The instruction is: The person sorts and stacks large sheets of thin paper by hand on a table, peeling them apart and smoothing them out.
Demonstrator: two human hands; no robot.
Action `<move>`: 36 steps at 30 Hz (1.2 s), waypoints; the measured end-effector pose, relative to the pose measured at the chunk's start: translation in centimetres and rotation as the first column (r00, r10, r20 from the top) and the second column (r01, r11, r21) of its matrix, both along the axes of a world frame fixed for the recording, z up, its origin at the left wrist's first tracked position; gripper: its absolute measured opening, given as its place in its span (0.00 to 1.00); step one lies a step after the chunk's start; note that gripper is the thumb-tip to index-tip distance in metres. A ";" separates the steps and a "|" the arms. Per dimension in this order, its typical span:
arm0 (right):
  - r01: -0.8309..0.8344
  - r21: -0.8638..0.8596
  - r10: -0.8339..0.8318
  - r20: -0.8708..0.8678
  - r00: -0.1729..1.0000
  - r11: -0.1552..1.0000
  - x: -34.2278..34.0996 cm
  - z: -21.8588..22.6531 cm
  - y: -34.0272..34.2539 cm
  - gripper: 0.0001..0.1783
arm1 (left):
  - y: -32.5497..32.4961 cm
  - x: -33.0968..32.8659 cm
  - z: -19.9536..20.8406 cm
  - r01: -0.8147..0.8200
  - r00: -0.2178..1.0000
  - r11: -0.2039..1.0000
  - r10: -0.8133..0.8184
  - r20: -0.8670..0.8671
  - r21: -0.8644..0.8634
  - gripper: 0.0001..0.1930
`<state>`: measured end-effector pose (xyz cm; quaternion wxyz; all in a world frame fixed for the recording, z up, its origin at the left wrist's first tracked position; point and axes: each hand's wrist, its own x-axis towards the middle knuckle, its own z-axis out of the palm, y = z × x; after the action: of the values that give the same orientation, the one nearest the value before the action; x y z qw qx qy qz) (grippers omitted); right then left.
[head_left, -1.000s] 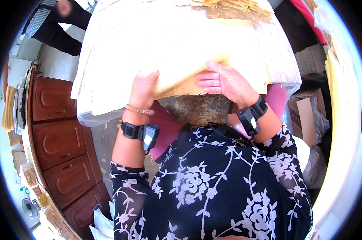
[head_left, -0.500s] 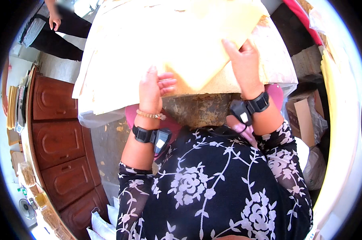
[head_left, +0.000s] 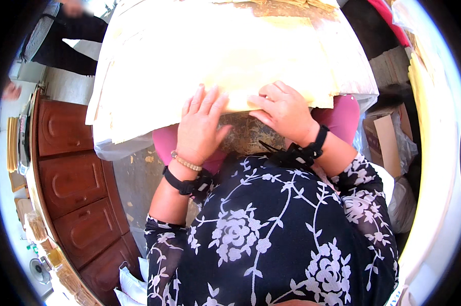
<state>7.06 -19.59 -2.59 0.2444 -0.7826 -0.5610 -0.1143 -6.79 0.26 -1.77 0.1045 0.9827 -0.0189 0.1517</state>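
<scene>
A pale yellow sheet (head_left: pixel 284 56), probably paper, lies flat on the table in front of me, its middle washed out by bright light. At the sheet's near edge, my left hand (head_left: pixel 202 125) rests palm down with its fingers spread and holds nothing. Just to its right, my right hand (head_left: pixel 286 112) has bent fingers and a thumb closed on that same near edge, which looks slightly curled between the two hands. My fingertips partly cover the edge.
The covered table (head_left: pixel 138 109) reaches to my lap. More yellow sheets (head_left: pixel 312 4) lie at its far side. A brown wooden cabinet (head_left: pixel 72 178) stands at left, and a person (head_left: pixel 62 38) is beyond it. An open cardboard box (head_left: pixel 386 145) sits at right.
The yellow sheet, held slanted in my right hand earlier, now lies flat and squared to the near edge. My right hand came down and left; my left hand turned palm down.
</scene>
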 end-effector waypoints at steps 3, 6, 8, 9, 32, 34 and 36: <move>0.033 -0.002 -0.033 0.023 0.999 0.999 0.8 1.1 -2.2 0.23 | 1.6 0.0 -0.3 -0.007 0.996 0.999 0.003 -0.084 -0.044 0.40; 0.412 0.119 -0.404 -0.081 0.911 0.904 1.5 1.2 -4.8 0.28 | 2.7 0.7 -0.6 -0.044 0.989 0.907 0.098 0.107 -0.419 0.38; 0.591 0.060 -0.559 -0.262 0.787 0.804 2.0 1.5 -5.8 0.27 | 3.2 1.3 -1.4 -0.261 0.959 0.909 0.284 0.025 -0.326 0.37; 0.641 -0.034 -0.580 -0.463 0.670 0.767 1.9 2.2 -5.7 0.27 | 3.4 1.8 -1.4 -0.461 0.884 0.864 0.466 -0.027 -0.203 0.36; 0.542 0.161 -0.378 -0.555 0.741 0.825 0.7 -1.7 -5.5 0.16 | 3.5 12.4 -1.9 -0.044 0.987 0.999 0.045 -0.154 0.009 0.40; 0.558 0.147 -0.402 -0.548 0.733 0.817 0.6 -1.8 -5.7 0.16 | 2.1 12.8 -1.8 -0.043 0.985 0.995 0.057 -0.160 0.090 0.38; 0.573 0.060 -0.460 -0.531 0.711 0.817 0.6 -1.6 -6.0 0.16 | 1.8 13.0 -1.9 -0.043 0.984 0.985 0.071 -0.166 0.168 0.37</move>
<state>7.64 -25.63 -4.17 0.4220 -0.8787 -0.2200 -0.0363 6.20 2.05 -3.62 0.0205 0.9975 0.0061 0.0676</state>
